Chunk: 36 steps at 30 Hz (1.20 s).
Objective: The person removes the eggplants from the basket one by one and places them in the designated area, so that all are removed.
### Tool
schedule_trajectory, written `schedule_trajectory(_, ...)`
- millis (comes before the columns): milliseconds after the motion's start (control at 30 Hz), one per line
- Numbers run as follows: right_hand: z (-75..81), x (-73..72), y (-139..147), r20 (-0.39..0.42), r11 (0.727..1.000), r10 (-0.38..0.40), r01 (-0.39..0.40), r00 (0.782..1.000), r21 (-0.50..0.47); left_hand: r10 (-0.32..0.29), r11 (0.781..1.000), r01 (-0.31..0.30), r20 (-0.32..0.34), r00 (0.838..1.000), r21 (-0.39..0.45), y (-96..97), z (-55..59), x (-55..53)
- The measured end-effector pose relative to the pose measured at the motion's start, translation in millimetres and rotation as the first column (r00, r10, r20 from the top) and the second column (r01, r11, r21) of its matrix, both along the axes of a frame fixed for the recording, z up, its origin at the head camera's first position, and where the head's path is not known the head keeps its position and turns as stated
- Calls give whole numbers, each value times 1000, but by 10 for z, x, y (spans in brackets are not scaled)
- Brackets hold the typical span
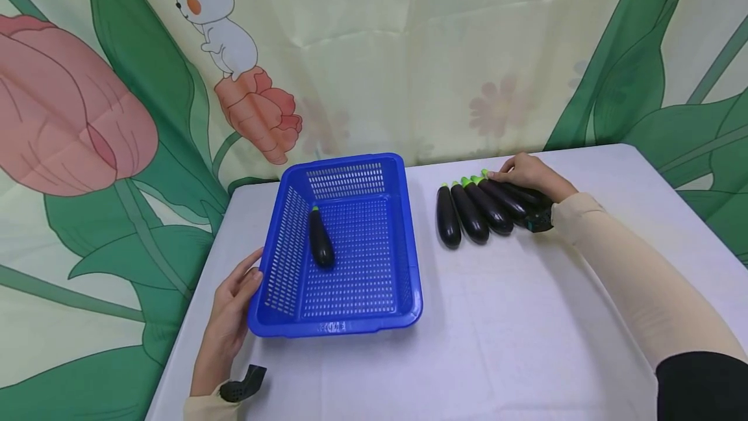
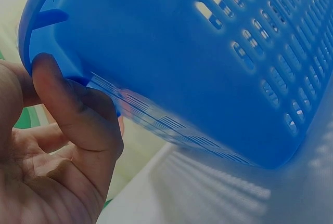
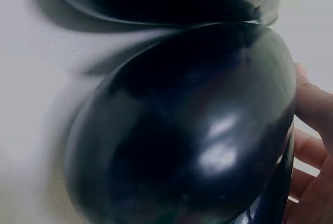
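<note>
A blue plastic basket [image 1: 413, 245] stands on the table, with one dark eggplant [image 1: 321, 239] lying inside on its left half. My left hand [image 1: 230, 307] holds the basket's left rim, fingers bent over the edge in the left wrist view. To the basket's right, several eggplants [image 1: 469, 213] lie side by side, green stem ends pointing away from me. My right hand [image 1: 530, 174] reaches over the rightmost ones and grips one near its stem end, partly hidden under the hand. In the right wrist view, a big glossy eggplant [image 3: 182, 130] blocks much of the fingers.
A white cloth covers the table [image 1: 485, 330]. Behind it hangs a printed curtain [image 1: 362, 51] with a rabbit, tulips and leaves, close to the table's back edge. Dark wrist cameras [image 1: 242, 385] are strapped to the forearms.
</note>
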State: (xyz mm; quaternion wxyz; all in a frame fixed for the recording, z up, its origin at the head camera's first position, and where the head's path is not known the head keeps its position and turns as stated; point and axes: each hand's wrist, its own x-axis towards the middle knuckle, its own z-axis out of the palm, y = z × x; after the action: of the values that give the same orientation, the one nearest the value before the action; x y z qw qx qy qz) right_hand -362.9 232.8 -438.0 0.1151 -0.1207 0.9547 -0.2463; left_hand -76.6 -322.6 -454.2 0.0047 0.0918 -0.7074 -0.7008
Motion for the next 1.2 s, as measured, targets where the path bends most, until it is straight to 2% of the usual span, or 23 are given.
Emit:
schedule_trajectory(300,-1,2,-2,-12,1000,9,-9,1000,17,-1,1000,1,-6,1000,8,2,-4,0)
schedule_trajectory(600,14,24,75,-89,998,39,-35,995,45,-1,1000,1,-5,1000,11,4,3,-1)
schedule_trajectory(900,123,102,93,-108,999,30,-26,994,36,1,1000,-1,-5,1000,18,-2,-5,-4)
schedule_trajectory(1100,219,129,36,-152,999,2,5,988,42,0,1000,0,-4,1000,16,-6,1,-5)
schedule_trajectory(1200,273,150,-15,-178,1000,1,1,984,12,0,1000,0,-4,1000,12,-3,6,-7)
